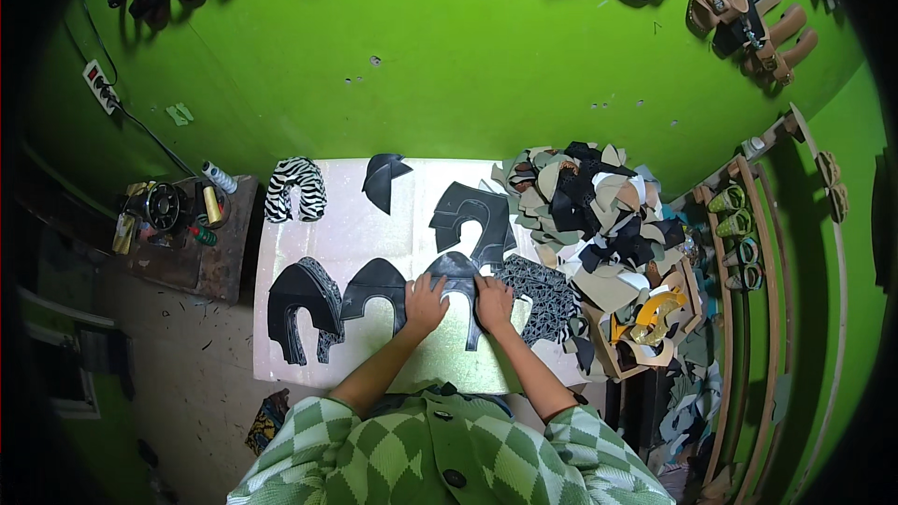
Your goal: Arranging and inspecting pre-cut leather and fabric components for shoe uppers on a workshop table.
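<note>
A black U-shaped shoe upper piece (453, 266), with a rounded top and pale smudges, lies on the white table in front of me. My left hand (427, 307) grips its left edge, fingers bent over it and the left leg partly covered. On the opposite edge, my right hand (494, 304) holds it with closed fingers; one leg hangs down beside the wrist. Just left of my left hand is a similar black upper piece (374, 293). Farther left sits a stack of black upper pieces (301, 304) with grey patterned ones. More black curved pieces (468, 209) lie beyond my hands.
The white table (341, 196) also bears zebra-striped pieces (296, 189), a folded black piece (383, 180), grey patterned pieces (538, 299) and a scrap heap (585, 192). A scrap-filled box (645, 318) and wooden rack (748, 318) stand right; a sewing machine (161, 209) stands left.
</note>
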Available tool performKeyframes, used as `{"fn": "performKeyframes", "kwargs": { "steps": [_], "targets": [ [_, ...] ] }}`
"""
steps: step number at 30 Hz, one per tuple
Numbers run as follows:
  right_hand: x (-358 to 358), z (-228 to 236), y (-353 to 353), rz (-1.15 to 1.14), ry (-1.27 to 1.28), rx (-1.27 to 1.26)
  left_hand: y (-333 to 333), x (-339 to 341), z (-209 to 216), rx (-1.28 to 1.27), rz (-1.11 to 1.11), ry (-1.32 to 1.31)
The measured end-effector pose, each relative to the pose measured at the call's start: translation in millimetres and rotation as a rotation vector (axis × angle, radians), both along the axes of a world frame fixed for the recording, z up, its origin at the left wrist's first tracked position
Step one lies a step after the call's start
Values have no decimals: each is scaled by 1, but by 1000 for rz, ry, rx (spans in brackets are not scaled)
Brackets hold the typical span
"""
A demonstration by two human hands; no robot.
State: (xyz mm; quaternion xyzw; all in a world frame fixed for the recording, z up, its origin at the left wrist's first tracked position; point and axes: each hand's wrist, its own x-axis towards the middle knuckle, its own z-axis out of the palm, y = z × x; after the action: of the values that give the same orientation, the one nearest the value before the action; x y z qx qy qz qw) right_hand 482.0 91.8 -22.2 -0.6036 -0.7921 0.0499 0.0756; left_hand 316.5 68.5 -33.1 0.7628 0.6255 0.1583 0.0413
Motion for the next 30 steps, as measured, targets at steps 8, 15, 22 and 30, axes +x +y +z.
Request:
{"fn": "performKeyframes", "kwargs": {
  "steps": [8,15,22,30],
  "targets": [
    [-6,6,38,-348,141,-115,37,-18,7,-30,312,-33],
    [-12,-5,52,-408,100,-286,48,-15,3,-185,352,-103],
    [-16,-16,47,-400,114,-234,57,-14,2,-393,354,22],
    [3,-13,50,-484,302,-350,53,-16,-7,-368,383,-19]
  ]
}}
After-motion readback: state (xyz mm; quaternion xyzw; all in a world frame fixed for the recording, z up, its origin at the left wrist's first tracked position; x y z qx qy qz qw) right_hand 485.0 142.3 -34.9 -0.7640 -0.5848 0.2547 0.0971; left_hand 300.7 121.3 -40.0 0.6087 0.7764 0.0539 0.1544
